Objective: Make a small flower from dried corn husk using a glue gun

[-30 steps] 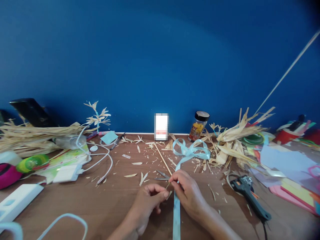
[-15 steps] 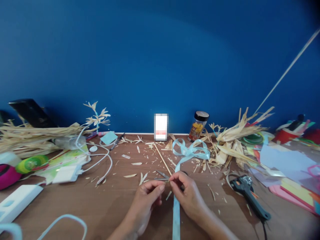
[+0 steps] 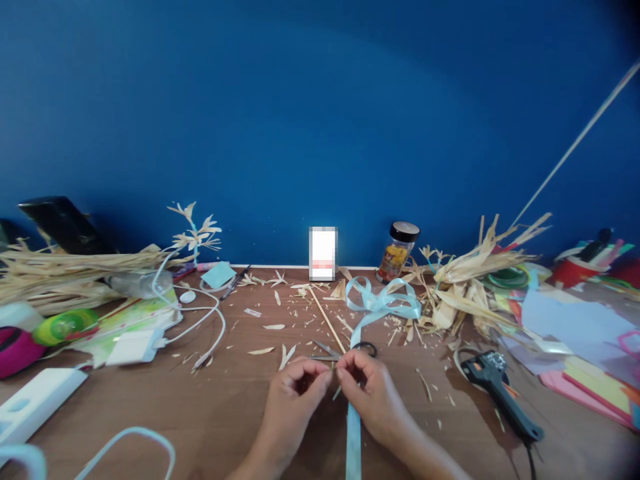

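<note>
My left hand [image 3: 300,397] and my right hand [image 3: 367,393] meet at the fingertips above the near middle of the table. Both are closed in a pinch, thumb against forefinger. Something small and thin shows between the two pinches, too small to make out. Just beyond the fingers lie scissors [image 3: 326,351], one black handle loop showing beside the right hand. A thin wooden stick [image 3: 327,321] slants away from the scissors. Light blue ribbon [image 3: 353,433] runs beneath my right hand and leads to loose loops farther back.
Dried husk scraps [image 3: 274,327] litter the brown table [image 3: 215,407]. To the right are a glue gun [image 3: 503,393], a husk bundle [image 3: 465,287] and coloured paper [image 3: 565,320]. A jar [image 3: 397,253] stands behind. White cables [image 3: 220,320] and a power strip [image 3: 40,403] lie left.
My hands have drawn slightly nearer to each other and sit a little lower, their fingertips still pinched. More of the scissors' black handle is visible now.
</note>
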A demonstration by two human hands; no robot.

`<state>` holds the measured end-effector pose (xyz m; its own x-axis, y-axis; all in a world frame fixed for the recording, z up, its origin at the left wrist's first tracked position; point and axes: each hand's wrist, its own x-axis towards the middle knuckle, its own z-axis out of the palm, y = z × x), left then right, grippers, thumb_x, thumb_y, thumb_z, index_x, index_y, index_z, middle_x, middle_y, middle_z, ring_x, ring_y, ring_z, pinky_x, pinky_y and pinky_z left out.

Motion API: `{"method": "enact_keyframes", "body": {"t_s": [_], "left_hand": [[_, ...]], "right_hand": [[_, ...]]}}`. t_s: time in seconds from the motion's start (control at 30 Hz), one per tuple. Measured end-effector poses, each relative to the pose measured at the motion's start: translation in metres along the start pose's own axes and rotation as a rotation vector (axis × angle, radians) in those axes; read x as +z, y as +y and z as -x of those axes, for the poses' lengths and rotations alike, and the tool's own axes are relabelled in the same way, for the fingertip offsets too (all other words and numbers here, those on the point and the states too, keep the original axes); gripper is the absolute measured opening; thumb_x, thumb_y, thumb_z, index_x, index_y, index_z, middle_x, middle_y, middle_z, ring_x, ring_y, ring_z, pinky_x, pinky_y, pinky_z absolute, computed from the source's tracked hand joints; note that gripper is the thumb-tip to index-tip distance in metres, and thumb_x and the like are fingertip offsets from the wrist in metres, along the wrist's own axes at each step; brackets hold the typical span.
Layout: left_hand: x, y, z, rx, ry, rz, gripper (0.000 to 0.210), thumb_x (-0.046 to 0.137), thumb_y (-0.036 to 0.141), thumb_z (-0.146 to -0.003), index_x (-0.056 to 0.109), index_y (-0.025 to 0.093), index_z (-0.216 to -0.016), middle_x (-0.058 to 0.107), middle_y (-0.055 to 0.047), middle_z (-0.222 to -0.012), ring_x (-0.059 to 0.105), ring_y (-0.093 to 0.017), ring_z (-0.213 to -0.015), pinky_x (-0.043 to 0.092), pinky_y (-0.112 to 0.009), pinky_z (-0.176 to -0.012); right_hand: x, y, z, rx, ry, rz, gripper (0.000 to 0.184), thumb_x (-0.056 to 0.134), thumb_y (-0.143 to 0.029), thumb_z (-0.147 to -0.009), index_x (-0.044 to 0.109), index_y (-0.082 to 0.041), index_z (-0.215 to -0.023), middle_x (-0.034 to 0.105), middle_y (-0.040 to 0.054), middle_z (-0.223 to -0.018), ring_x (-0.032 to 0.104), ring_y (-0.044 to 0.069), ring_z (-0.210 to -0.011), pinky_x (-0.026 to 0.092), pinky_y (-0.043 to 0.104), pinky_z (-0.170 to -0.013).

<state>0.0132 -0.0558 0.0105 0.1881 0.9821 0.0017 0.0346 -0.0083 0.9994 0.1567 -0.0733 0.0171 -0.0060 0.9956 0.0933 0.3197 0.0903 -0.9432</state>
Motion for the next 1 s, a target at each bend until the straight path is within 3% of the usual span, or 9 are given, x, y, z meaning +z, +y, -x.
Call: {"method": "enact_keyframes", "body": {"t_s": [0.13, 0.33, 0.87, 1.0], "left_hand": [[0.0009, 0.0056, 0.001, 0.233, 0.02, -0.255, 0.012, 0.057, 0.023, -0.073, 0.065, 0.017, -0.066, 0.057, -0.001, -0.064, 0.052, -0.013, -0.06, 0.04, -0.022, -0.057], [0.001, 0.0043, 0.0019, 0.228, 0.018, -0.29, 0.013, 0.056, 0.024, -0.074, 0.064, 0.018, -0.067, 0.058, -0.002, -0.064, 0.052, -0.014, -0.059, 0.04, -0.022, -0.055], [0.0004, 0.0059, 0.0025, 0.216, 0.069, -0.318, 0.013, 0.059, 0.023, -0.071, 0.064, 0.018, -0.061, 0.056, -0.001, -0.059, 0.05, -0.013, -0.055, 0.038, -0.02, -0.053], [-0.0033, 0.0015, -0.0002, 0.082, 0.054, -0.218, 0.016, 0.055, 0.029, -0.075, 0.062, 0.017, -0.067, 0.057, -0.001, -0.061, 0.051, -0.013, -0.056, 0.041, -0.021, -0.053]], "right_hand": [[0.0044, 0.0028, -0.0004, 0.09, -0.039, -0.21, 0.015, 0.049, -0.027, -0.079, 0.049, -0.015, -0.069, 0.043, -0.0043, -0.059, 0.039, 0.009, -0.055, 0.033, 0.019, -0.052], [0.0048, 0.0004, -0.0017, 0.172, -0.051, -0.382, 0.019, 0.054, -0.031, -0.076, 0.049, -0.015, -0.068, 0.04, -0.006, -0.055, 0.035, 0.007, -0.051, 0.03, 0.018, -0.049], [0.001, -0.0009, 0.0, -0.045, 0.0, 0.022, 0.013, 0.047, -0.022, -0.08, 0.058, -0.016, -0.075, 0.056, 0.0002, -0.069, 0.05, 0.013, -0.066, 0.04, 0.022, -0.061], [0.0007, -0.0003, 0.0007, -0.065, -0.017, 0.076, 0.012, 0.046, -0.022, -0.081, 0.055, -0.016, -0.074, 0.053, -0.0008, -0.066, 0.047, 0.012, -0.061, 0.038, 0.021, -0.057]]}}
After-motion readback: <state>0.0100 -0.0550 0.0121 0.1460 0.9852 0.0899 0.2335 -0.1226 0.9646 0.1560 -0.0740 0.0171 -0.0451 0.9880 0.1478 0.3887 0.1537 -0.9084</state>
